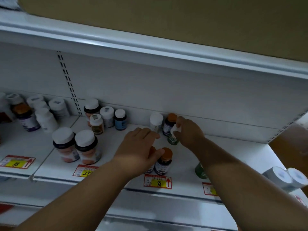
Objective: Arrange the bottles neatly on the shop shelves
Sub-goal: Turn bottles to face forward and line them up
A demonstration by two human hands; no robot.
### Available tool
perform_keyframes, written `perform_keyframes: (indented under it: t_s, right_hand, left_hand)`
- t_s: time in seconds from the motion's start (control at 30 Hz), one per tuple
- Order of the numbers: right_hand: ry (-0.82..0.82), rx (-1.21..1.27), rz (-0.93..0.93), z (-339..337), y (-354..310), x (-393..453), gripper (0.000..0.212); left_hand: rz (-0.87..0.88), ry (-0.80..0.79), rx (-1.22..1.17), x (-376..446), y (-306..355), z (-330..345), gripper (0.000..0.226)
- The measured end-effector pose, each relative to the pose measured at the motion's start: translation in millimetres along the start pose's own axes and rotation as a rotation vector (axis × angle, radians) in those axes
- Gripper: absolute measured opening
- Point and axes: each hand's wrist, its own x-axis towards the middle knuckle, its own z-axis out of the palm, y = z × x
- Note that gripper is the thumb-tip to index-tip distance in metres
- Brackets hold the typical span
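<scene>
Behind the yellow "98" price tag [158, 182], a small white-capped green bottle [173, 139] is pinched by the right hand [189, 132]; an orange-capped dark bottle [164, 161] is touched by the flat, straight-fingered left hand [138, 147].

Three price tags on the front edge of the shelf [183, 179] can be read — the left tag [17, 161] says "88" on yellow, the middle tag [85, 170] shows "299" with its end cut off, the tag under the hands [158, 182] says "98". Bottle labels are too blurred to read.
</scene>
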Motion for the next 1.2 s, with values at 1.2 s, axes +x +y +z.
perform_keyframes:
  t_s: [1.2]
  right_hand:
    - [-0.357, 0.117, -0.301, -54, 125, -35, 0.034]
  left_hand:
    - [0.055, 0.022, -0.063, 25, 151, 111, 0.040]
